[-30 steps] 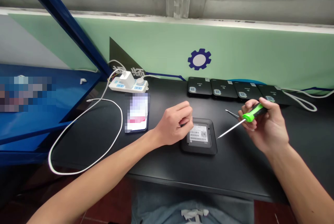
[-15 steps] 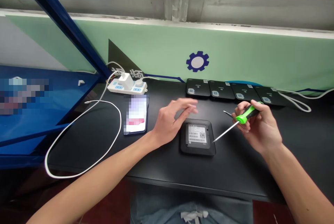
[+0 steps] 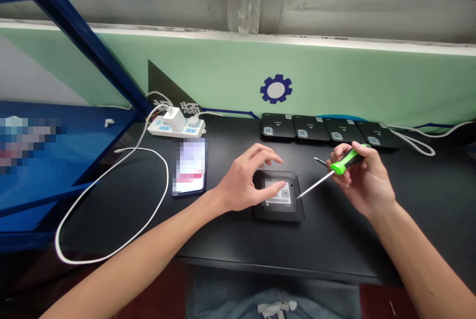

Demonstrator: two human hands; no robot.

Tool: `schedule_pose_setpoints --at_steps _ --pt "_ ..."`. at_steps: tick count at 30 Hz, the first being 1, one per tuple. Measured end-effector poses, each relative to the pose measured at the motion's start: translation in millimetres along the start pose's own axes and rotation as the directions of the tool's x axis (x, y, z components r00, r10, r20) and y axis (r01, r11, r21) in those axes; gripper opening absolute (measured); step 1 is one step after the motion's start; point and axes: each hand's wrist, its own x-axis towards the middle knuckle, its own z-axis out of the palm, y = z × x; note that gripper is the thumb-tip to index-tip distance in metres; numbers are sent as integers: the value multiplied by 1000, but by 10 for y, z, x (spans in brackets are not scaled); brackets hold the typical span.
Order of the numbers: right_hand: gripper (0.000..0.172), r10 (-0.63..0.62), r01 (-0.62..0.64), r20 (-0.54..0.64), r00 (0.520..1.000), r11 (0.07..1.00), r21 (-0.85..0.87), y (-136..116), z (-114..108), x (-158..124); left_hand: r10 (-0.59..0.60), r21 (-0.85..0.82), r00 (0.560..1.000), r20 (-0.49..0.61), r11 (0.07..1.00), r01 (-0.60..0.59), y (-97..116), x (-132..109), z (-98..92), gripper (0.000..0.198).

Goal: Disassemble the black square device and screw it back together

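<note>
A small black square device [image 3: 278, 210] with a white barcode label lies face down on the black table [image 3: 230, 239]. My left hand [image 3: 247, 180] rests on its left side, fingers spread, thumb on the label. My right hand [image 3: 362, 177] is closed round a screwdriver [image 3: 336, 167] with a green and black handle. Its thin metal shaft slants down to the left, and the tip sits at the device's right edge. A second thin metal tool [image 3: 320, 161] lies just behind the shaft.
Several black devices [image 3: 320, 128] line the green wall at the back. A phone [image 3: 189, 166] lies left of my hand, behind it a white power strip [image 3: 175, 125] with a charger. A white cable [image 3: 111, 200] loops over the left table. Blue shelving [image 3: 55, 160] stands at the left.
My left hand opened from a pinch, lifted, then came down with spread fingers on the device. The screwdriver tip moved in to the device's right edge.
</note>
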Motion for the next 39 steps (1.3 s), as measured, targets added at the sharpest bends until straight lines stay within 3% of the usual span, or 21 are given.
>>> schedule_pose_setpoints --at_steps 5,10,13,19,28,39 --pt "42 -130 122 -139 982 991 -63 49 -5 2 17 -9 977 214 1000 -16 5 -13 14 56" --pt "35 -345 311 -275 897 937 -162 22 3 -41 4 32 953 303 999 -15 -33 -14 18 69" --pt "33 -405 366 -273 873 913 -183 -2 19 -68 4 39 949 314 999 -17 -70 -21 24 67" --pt "37 -377 339 -234 896 922 -186 19 35 -67 -8 -3 945 328 1000 10 -79 -23 -7 58" --pt "36 -398 366 -224 890 915 -172 23 14 -44 -138 67 887 440 990 121 -30 22 -43 80" --pt "35 -541 511 -191 819 840 -185 25 15 18 -166 86 885 435 986 143 -89 22 -44 82"
